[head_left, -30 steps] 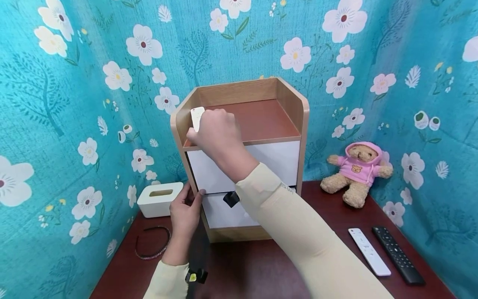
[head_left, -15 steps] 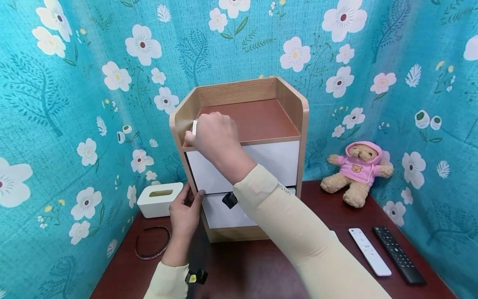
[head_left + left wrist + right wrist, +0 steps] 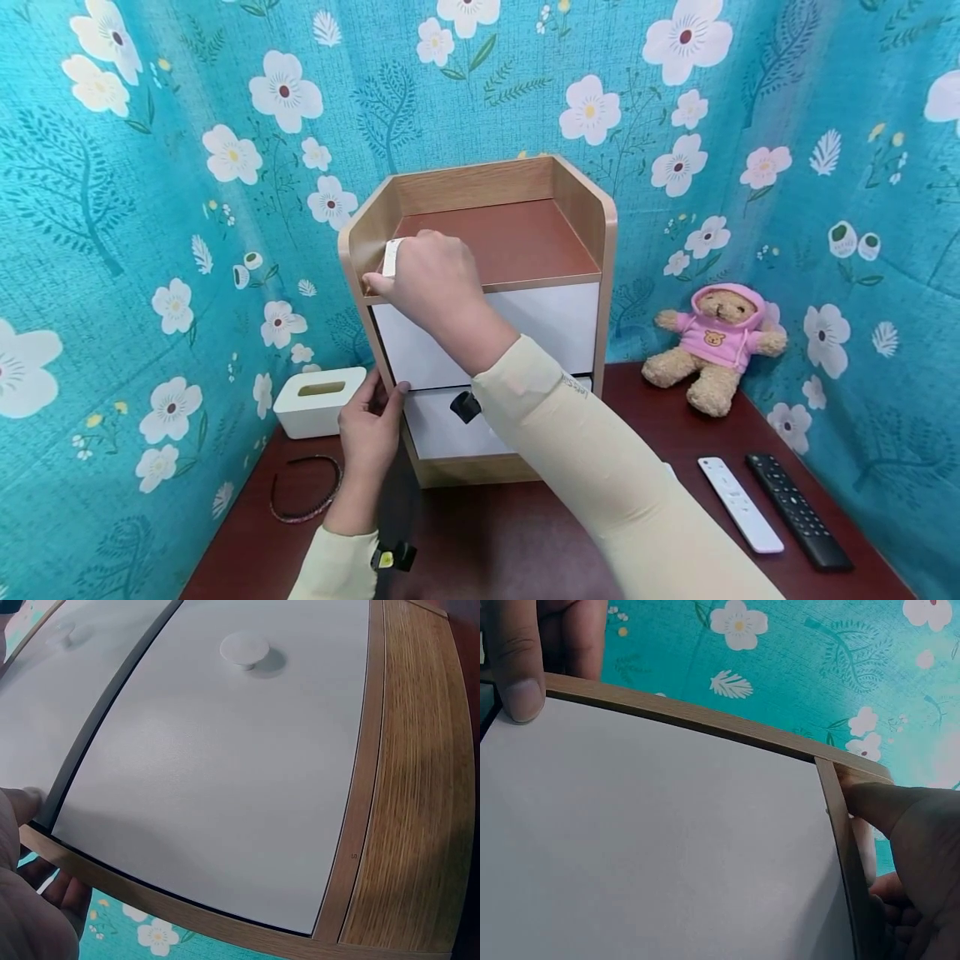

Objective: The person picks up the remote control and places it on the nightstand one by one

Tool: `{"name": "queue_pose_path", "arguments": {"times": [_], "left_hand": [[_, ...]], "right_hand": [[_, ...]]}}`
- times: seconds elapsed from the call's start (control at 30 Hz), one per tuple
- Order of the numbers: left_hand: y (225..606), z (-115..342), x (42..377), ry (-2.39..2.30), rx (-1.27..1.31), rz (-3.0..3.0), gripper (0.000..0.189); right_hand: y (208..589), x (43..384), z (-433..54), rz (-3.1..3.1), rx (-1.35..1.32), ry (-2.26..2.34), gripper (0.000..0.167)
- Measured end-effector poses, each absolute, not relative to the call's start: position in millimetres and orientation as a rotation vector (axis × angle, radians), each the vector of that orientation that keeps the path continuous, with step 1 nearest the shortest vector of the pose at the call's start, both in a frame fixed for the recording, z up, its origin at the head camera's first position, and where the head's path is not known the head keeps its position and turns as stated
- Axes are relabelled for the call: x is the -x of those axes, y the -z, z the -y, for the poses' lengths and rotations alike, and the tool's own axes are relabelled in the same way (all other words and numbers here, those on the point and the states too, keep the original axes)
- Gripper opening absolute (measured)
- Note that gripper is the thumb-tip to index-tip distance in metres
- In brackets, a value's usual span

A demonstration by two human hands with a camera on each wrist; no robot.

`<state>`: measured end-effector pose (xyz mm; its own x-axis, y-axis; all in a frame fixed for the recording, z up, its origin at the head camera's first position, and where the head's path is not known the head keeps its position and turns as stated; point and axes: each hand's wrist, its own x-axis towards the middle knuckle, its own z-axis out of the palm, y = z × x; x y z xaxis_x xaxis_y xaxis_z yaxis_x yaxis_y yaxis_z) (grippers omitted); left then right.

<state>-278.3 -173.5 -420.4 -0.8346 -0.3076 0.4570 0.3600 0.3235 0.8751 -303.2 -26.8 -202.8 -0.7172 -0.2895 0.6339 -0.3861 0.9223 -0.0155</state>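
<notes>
A small wooden cabinet (image 3: 606,233) with two white drawer fronts (image 3: 543,321) and a brown open top stands on the table. My left hand (image 3: 370,429) grips its left side edge, thumb on the front near the gap between the drawers, fingers behind the panel. At the front left corner of the top, my right hand (image 3: 435,279) holds a white remote control (image 3: 390,257), mostly hidden by the hand. In the right wrist view, the right thumb lies along the corner, with a pale sliver of the remote below it. A round white knob (image 3: 244,649) shows in the left wrist view.
A white tissue box (image 3: 318,404) and a dark headband (image 3: 307,492) lie to the left. On the right are a teddy bear (image 3: 716,342) in a pink hoodie, another white remote (image 3: 738,504) and a black remote (image 3: 798,508). Blue floral cloth surrounds the table.
My right hand has lowered slightly with the white remote toward the cabinet's top, and less of the remote shows than a second ago. The left hand stays on the cabinet's side.
</notes>
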Motion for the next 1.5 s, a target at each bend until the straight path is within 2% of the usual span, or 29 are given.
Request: {"name": "queue_pose_path", "arguments": {"times": [0.23,0.43,0.53,0.77,0.97,1.5], "left_hand": [[420.4,175.0,279.0,1.545,0.034,2.043,0.050],[420.9,172.9,280.4,1.510,0.009,2.055,0.053],[420.6,171.6,280.9,1.509,0.014,2.048,0.055],[418.4,171.3,281.3,1.512,0.032,2.038,0.054],[418.5,171.7,281.1,1.505,0.021,2.038,0.056],[423.6,170.6,279.5,1.515,-0.003,2.055,0.058]], "right_hand": [[200.8,291.3,19.2,2.466,-0.446,-0.277,0.063],[216.4,272.9,1.0,2.280,-0.538,-0.580,0.042],[233.9,263.3,-16.1,2.123,-0.599,-0.715,0.035],[294.8,244.6,-62.8,1.932,-0.649,-0.888,0.034],[336.6,234.8,-88.4,1.945,-0.550,-0.957,0.032],[420.8,210.4,-151.7,2.158,-0.168,-0.903,0.047]]}}
